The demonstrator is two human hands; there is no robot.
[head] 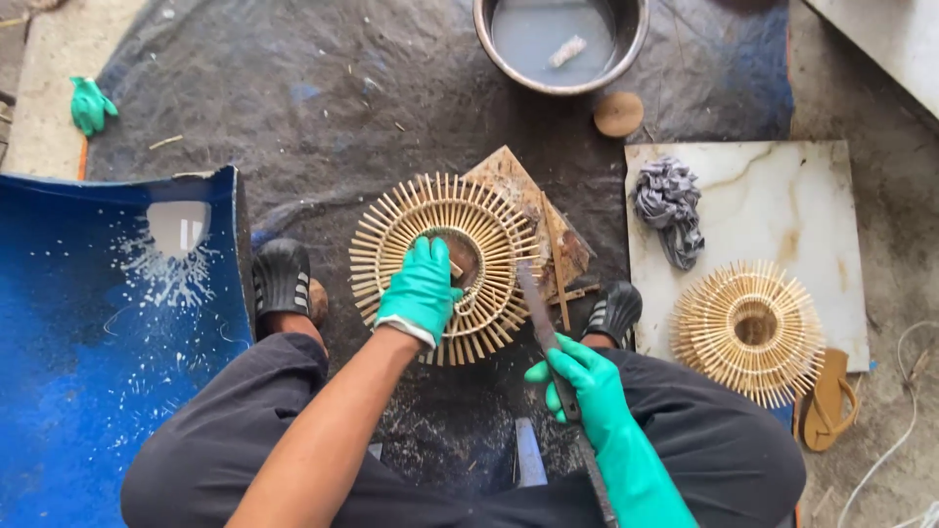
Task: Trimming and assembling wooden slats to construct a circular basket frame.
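Trimming step, by the look of it — left hand (421,288) clamped on bamboo ring (445,266) atop wood block (533,210), between the feet; right hand (577,376) fisted around blade (538,308) at ring's edge. Next cut — needs ring pinned firm.

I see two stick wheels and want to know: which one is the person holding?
The stick wheel in the middle, on the dark mat: the left hand presses on it. The other wheel lies untouched on the white tile.

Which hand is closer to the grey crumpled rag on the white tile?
The right hand. It sits below-left of the rag, holding a long blade; the left hand rests farther left on the bamboo ring.
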